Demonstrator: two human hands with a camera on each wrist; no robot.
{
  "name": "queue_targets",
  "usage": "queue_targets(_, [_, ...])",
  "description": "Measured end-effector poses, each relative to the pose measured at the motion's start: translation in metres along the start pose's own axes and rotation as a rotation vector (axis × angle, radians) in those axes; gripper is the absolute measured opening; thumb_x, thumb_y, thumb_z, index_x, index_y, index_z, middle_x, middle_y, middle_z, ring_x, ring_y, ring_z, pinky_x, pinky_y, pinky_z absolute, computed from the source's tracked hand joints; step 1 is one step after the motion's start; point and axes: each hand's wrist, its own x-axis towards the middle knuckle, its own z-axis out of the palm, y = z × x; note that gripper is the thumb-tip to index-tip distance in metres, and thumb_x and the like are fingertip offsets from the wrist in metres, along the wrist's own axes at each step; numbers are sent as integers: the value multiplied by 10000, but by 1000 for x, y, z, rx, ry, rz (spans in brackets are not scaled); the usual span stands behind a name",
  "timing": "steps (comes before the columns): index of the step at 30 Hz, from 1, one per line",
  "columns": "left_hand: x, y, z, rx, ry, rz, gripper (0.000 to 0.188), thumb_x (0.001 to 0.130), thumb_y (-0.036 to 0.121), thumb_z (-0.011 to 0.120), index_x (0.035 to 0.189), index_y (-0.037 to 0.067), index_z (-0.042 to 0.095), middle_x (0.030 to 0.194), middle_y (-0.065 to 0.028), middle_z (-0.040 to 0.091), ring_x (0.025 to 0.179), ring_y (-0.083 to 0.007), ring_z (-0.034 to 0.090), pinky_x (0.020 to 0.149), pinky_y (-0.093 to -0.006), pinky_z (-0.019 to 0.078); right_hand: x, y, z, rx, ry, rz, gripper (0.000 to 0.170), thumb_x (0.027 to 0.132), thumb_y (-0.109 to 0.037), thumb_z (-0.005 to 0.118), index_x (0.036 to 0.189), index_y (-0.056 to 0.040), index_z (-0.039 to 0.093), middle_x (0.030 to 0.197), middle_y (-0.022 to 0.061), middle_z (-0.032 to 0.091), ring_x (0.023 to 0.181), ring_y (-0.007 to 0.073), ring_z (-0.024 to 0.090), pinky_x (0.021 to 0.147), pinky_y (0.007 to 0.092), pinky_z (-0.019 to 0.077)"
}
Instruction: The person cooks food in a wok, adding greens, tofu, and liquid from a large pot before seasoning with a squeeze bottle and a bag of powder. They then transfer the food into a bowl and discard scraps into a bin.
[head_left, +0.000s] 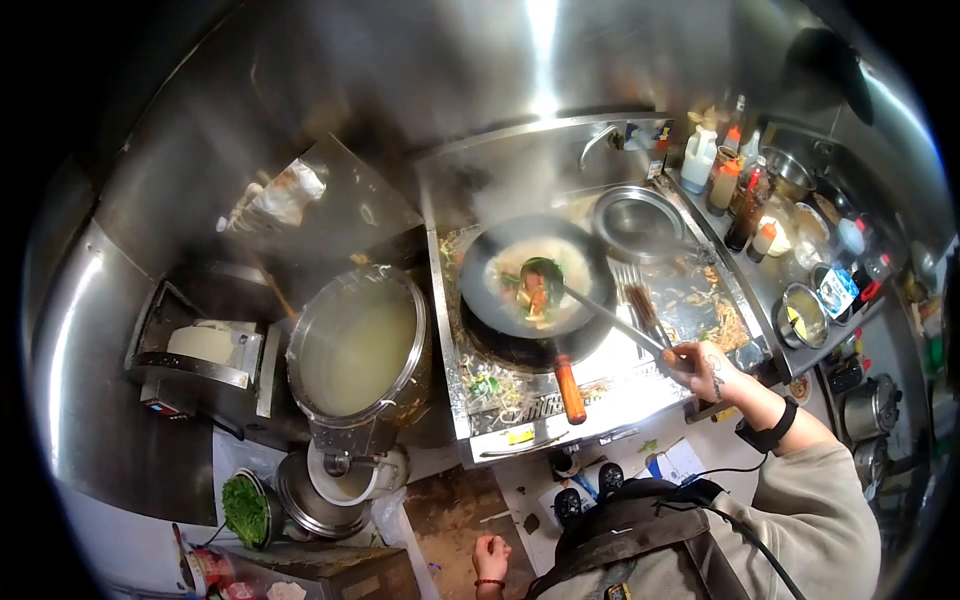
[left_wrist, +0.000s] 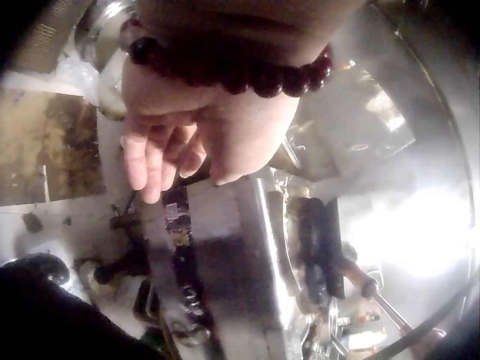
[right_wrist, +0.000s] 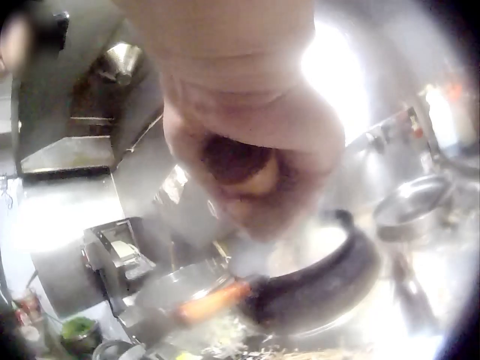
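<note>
My right hand (head_left: 705, 372) grips the long handle of a ladle (head_left: 625, 325). Its bowl rests over the wok (head_left: 482, 285), filled with greens and reddish-orange pieces. Around it, the wok holds pale, steaming broth (head_left: 565, 262). The handle's round brown end (right_wrist: 236, 159) shows within my curled palm in the right wrist view. Pointing toward me from the wok is its wooden handle (head_left: 569, 390), which no hand touches. My left hand (left_wrist: 217, 131), with a dark red bead bracelet (left_wrist: 262, 79) at the wrist, hangs low before the stove, fingers loosely bent around nothing.
A large pot of cloudy liquid (head_left: 352, 350) stands left of the stove. Right of the wok lie a metal basin (head_left: 640, 222) and a brush (head_left: 642, 308). Sauce bottles (head_left: 725, 185) crowd the right counter. A bowl of chopped greens (head_left: 246, 510) sits at lower left.
</note>
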Motion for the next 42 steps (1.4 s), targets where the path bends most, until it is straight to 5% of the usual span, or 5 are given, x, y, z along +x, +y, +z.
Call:
queue_targets(5, [-3, -2, 2, 12, -8, -33, 168, 899, 174, 555, 937, 17, 509, 752, -54, 593, 639, -142, 625, 536, -247, 476, -19, -54, -42, -565, 60, 4, 218, 762, -64, 563, 979, -85, 566, 775, 174, 624, 708, 366, 607, 616, 426, 498])
queue_targets(15, [7, -17, -3, 31, -10, -40, 187, 897, 174, 550, 956, 1, 514, 772, -69, 609, 636, -152, 631, 552, -258, 481, -59, -2, -39, -878, 138, 0, 332, 688, -13, 517, 1019, 7, 530, 811, 175, 561, 764, 328, 603, 642, 406, 498])
queue_targets(26, [9, 2, -6, 89, -95, 91, 150, 897, 142, 549, 946, 12, 492, 742, -65, 603, 623, -150, 618, 564, -254, 487, 6, 31, 33, -257, 93, 236, 291, 770, -184, 630, 967, 30, 610, 860, 225, 643, 823, 363, 634, 714, 402, 509])
queue_targets(31, [3, -13, -23, 155, -98, -66, 147, 916, 129, 520, 980, 14, 454, 808, -100, 605, 656, -158, 610, 569, -269, 501, -4, -2, 23, 150, 130, 257, 411, 751, -188, 696, 1065, 59, 598, 827, 153, 664, 768, 188, 630, 718, 307, 491])
queue_targets(42, [28, 5, -3, 358, -274, -112, 138, 886, 114, 539, 806, 6, 571, 696, -65, 632, 590, -117, 605, 526, -243, 466, -29, -59, 2, 307, 158, 331, 403, 773, -207, 679, 1058, 66, 598, 757, 90, 633, 670, 109, 551, 620, 268, 459])
